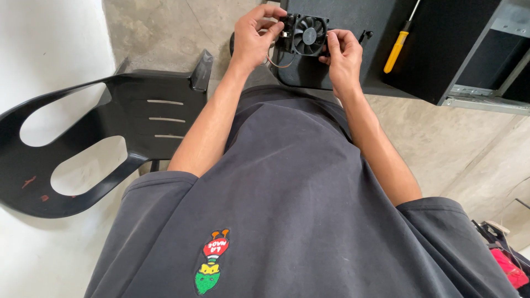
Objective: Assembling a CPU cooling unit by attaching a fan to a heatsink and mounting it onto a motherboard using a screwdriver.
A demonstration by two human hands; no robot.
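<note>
The small black fan [309, 35] is pinched by left hand [253, 40] and right hand [343, 55]; edges only should be gripped, blades untouched.

Small black square cooling fan [308, 35], blades facing up, thin wires trailing.

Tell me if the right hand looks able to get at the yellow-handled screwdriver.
Probably yes: the screwdriver lies uncovered on the black surface beside the right hand, but that hand is holding the fan.
</note>
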